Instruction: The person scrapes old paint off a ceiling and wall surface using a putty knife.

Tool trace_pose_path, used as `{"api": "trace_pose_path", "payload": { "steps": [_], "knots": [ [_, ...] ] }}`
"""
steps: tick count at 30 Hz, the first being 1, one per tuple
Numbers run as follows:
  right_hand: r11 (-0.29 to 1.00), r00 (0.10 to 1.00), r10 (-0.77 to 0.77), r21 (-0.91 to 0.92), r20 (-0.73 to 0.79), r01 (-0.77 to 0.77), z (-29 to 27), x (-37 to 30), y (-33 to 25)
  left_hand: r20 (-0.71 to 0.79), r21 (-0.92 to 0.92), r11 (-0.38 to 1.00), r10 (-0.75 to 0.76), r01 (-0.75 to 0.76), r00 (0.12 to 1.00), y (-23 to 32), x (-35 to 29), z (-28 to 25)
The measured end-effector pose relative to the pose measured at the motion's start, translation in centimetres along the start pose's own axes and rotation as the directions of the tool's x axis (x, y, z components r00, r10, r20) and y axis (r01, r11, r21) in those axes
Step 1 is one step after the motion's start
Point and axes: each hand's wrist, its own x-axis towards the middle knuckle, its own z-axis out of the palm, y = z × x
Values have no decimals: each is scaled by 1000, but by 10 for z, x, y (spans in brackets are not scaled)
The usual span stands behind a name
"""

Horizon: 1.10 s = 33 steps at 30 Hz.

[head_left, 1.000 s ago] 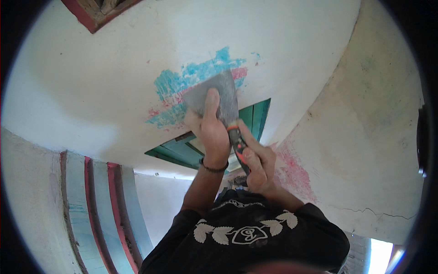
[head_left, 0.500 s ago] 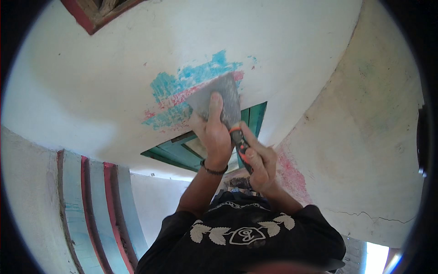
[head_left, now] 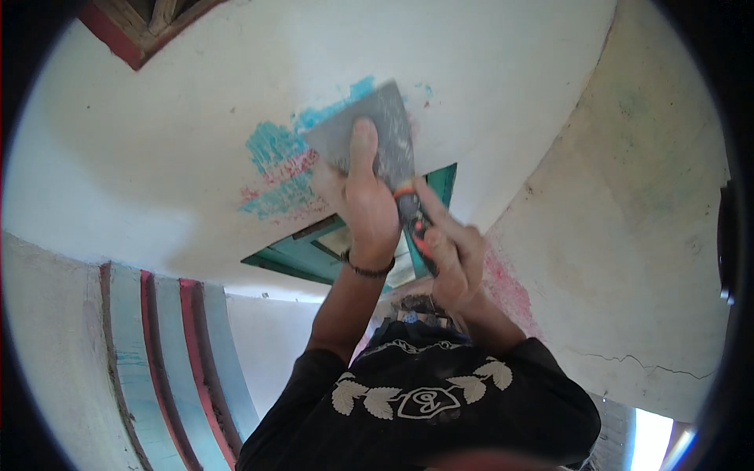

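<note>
A wide putty knife with a grey, smeared blade and a black and orange handle is held up against the white wall. My left hand clasps the blade, thumb lying along its face and fingers behind it, partly hidden. Round the handle closes my right hand, its index finger stretched along the handle toward the blade. The blade overlaps a patch of blue paint and red paint on the wall, covering part of it.
Below the patch is a green-framed opening. A red-edged wooden frame sits at the upper left. Red vertical strips run down the left side. A crack crosses the stained right wall, near a red smear.
Both hands and the putty knife have moved up the wall, the blade now reaching over more of the blue paint. The view has shifted slightly.
</note>
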Motion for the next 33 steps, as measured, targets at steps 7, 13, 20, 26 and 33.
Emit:
{"api": "trace_pose_path", "payload": {
  "steps": [7,13,20,26,33],
  "knots": [
    [966,990,139,-217,-9,-138,-37,-49,32,-86,-13,925,-379,379,921,-74,-61,-58],
    [679,868,464,-559,-177,-477,-98,-148,78,47,208,453,-890,867,454,-182,-190,-188],
    [554,898,98,-726,-429,-407,-131,-144,53,301,-356,240,-885,903,354,-169,-172,-190],
    [737,861,-214,-655,-462,-168,-103,-102,19,438,856,460,-410,-234,800,-179,-169,-201],
    [762,840,-422,-636,-340,125,-68,-58,65,231,819,566,-477,96,848,-152,-174,-201]
  ]
}}
